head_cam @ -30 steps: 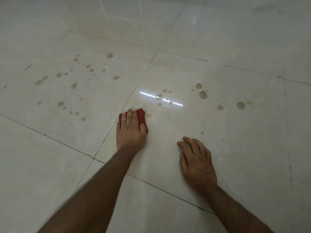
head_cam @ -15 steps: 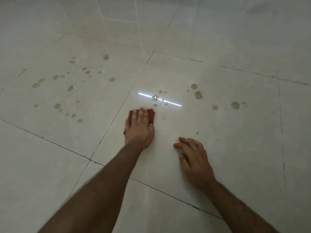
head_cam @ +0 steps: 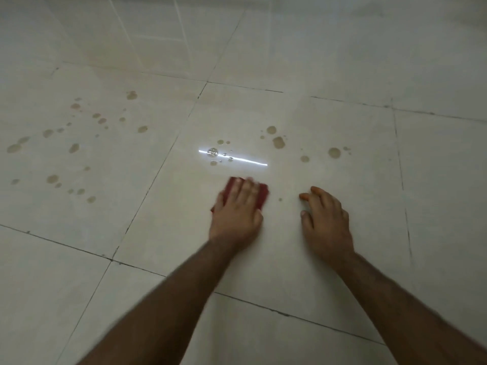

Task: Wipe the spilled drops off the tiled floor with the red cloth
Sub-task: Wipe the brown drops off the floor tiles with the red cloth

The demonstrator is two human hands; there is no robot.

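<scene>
An indoor room, likely a home; the floor (head_cam: 329, 259) is large glossy cream tiles with dark grout lines (head_cam: 147, 188); a lamp's bright reflection (head_cam: 247, 160) streaks across it.

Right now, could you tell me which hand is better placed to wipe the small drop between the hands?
Left. The left hand already presses the red cloth beside that small drop; the right hand rests bare on the floor.
</scene>
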